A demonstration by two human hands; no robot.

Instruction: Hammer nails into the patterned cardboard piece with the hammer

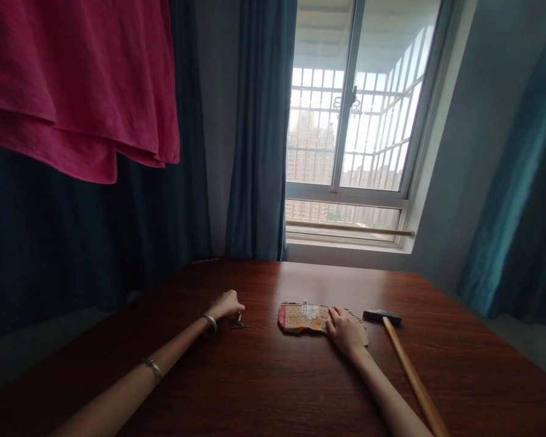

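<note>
My left hand (227, 304) is closed in a pinch low over the table, left of the board, with what looks like a thin metal nail (239, 316) at its fingertips. Just beneath it lie a few loose nails (239, 326), too small to count. Palm down, my right hand (346, 331) rests on the right end of a worn, rough-edged board (295, 318) with a speckled face and a reddish left end. Thin nails (304, 306) stand upright near the board's far edge. To the right of that hand lies a hammer (403, 352) with a dark head and a long wooden handle.
The dark brown wooden table (255, 388) reaches toward the window wall. A pink towel (82, 85) hangs at upper left. Blue curtains (261, 133) flank a barred window (346, 109), and a rail (350, 229) crosses its lower part.
</note>
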